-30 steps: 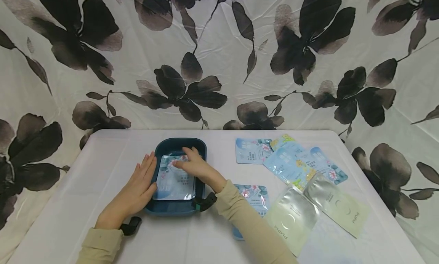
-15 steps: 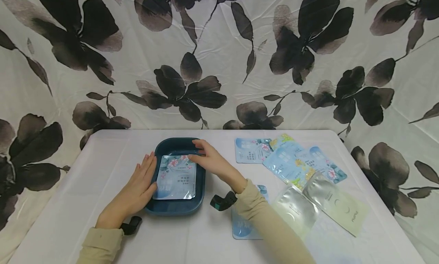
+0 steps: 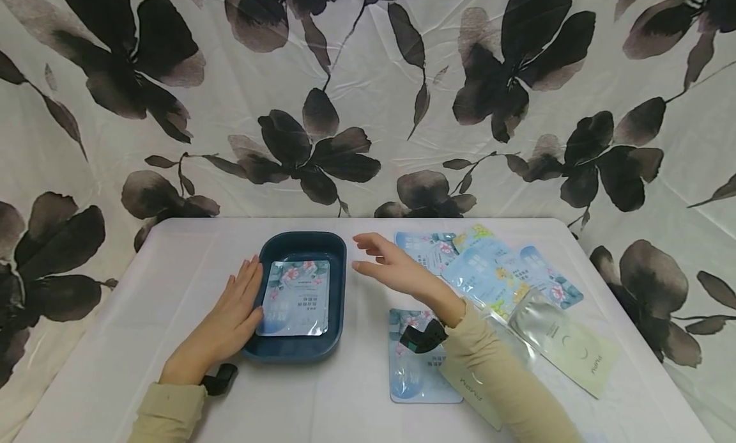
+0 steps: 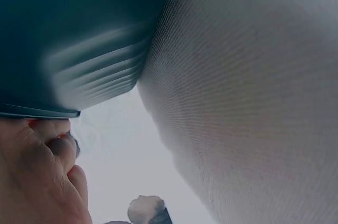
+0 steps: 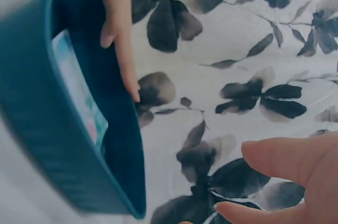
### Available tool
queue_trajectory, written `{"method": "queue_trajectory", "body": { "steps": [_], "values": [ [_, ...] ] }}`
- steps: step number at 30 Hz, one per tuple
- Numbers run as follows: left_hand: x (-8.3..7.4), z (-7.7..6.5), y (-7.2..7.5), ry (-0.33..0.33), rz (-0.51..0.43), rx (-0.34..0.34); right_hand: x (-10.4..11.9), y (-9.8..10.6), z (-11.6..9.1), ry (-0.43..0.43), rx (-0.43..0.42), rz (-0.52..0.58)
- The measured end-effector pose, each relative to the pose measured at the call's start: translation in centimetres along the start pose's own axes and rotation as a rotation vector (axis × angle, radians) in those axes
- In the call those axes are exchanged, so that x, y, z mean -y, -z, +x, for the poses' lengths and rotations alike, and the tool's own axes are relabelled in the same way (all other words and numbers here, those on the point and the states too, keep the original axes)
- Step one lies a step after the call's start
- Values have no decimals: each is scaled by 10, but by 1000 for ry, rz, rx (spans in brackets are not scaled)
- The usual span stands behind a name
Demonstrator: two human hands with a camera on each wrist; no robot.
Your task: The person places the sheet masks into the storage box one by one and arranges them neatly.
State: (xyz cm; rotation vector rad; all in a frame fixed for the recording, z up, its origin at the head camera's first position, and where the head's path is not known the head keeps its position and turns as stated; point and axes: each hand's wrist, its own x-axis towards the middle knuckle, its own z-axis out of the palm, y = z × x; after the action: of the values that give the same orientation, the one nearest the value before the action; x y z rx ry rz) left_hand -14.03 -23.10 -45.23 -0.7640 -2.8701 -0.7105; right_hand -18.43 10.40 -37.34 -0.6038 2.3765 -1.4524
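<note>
A dark teal plastic tray (image 3: 336, 341) stands on the white table, with a blue floral sheet-mask packet (image 3: 296, 299) lying face up inside it. My left hand (image 3: 224, 312) rests against the tray's left rim, fingers straight and close together; the left wrist view shows the fingers (image 4: 53, 134) at the rim beside the ribbed tray wall (image 4: 100, 65). To the right of the tray, in the air, my right hand (image 3: 397, 264) holds nothing, its thumb and fingers spread apart. The right wrist view shows that hand (image 5: 296, 176) away from the tray (image 5: 47, 97).
Right of the tray lie several blue mask packets (image 3: 480, 270) in an overlapping pile. A single blue packet (image 3: 414, 379) lies nearer the front, partly under the right arm. Silver and pale green packets (image 3: 566, 347) are beside it. A floral curtain (image 3: 345, 110) hangs behind the table.
My right hand has drawn out of the tray and moved right, leaving the packet lying inside. The left hand stays at the left rim.
</note>
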Motion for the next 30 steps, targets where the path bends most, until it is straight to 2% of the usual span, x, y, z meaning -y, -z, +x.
{"method": "queue_trajectory", "body": {
  "steps": [7,11,18,24,30],
  "values": [
    [0,0,1,2,-9,7,-17,22,-22,-35,38,-95],
    [-1,-2,1,3,2,3,-34,36,-36,-36,49,-102],
    [-2,0,1,3,10,3,-67,59,-60,-50,11,-102],
    [-1,1,0,25,0,19,-93,53,-73,-99,3,-112],
    [-2,1,0,36,-6,24,-111,39,-76,-112,24,-195]
  ]
}}
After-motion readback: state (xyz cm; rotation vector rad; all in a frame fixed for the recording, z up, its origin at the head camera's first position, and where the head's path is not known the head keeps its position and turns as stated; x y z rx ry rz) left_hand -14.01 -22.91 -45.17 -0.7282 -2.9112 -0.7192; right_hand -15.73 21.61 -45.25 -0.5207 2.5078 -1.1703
